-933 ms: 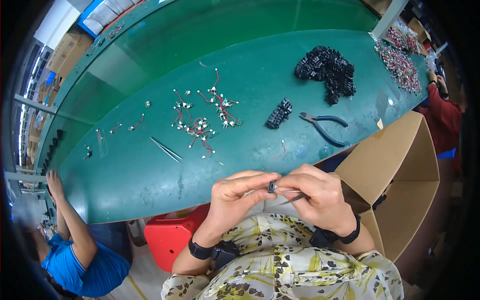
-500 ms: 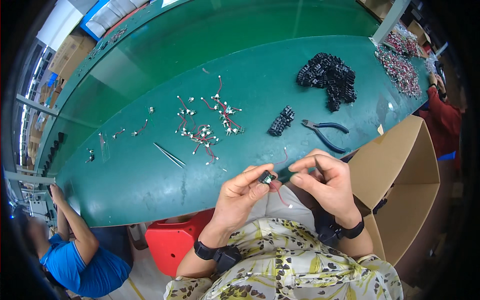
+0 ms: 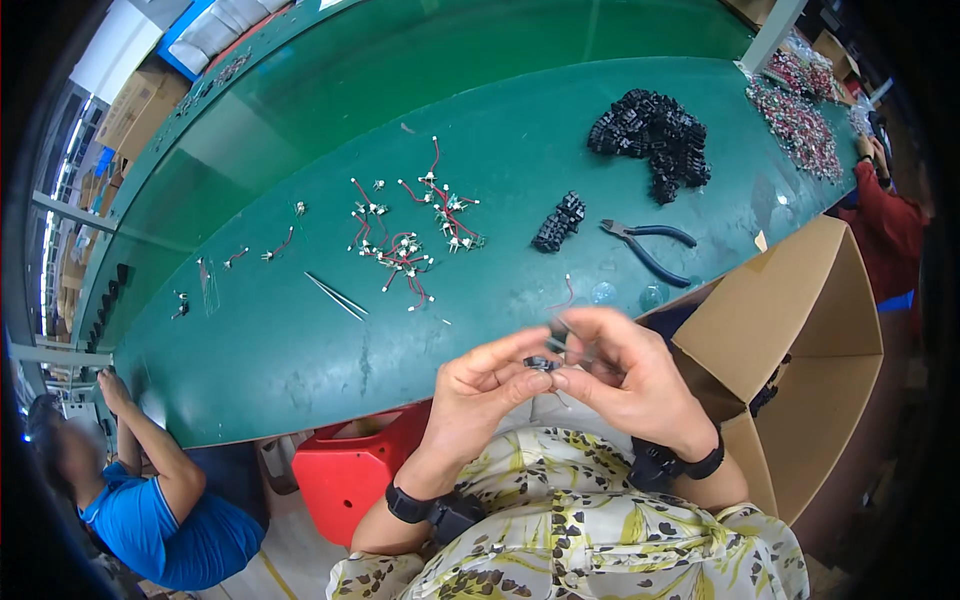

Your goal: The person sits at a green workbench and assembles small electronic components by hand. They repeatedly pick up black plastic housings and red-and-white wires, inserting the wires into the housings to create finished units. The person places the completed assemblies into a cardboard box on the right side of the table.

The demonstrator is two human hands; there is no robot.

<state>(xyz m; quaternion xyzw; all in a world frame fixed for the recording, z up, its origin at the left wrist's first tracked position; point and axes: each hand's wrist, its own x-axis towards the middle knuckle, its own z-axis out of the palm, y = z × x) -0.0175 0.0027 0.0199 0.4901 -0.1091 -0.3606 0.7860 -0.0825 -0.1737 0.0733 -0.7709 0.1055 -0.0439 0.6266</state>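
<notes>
Over the table's near edge, my left hand (image 3: 488,388) pinches a small black plastic housing (image 3: 541,363) between thumb and fingers. My right hand (image 3: 640,385) meets it from the right, its thumb tip against or right beside the housing. The right fingertips are smeared by motion, so what lies between them cannot be made out. A short piece of wire shows faintly below the housing. Just beyond my hands a single red wire (image 3: 569,290) lies on the green table (image 3: 480,290).
Farther off are pliers (image 3: 650,250), a small cluster (image 3: 560,222) and a larger pile (image 3: 655,140) of black housings. Tweezers (image 3: 336,296) and red-wired connectors (image 3: 400,255) lie left. A cardboard box (image 3: 770,310) stands right, a red stool (image 3: 350,470) below. Co-workers sit at both sides.
My right hand has moved left, bringing its thumb to the housing in my left hand. The housing has turned, and its dangling red wire is now mostly hidden. The view has shifted slightly.
</notes>
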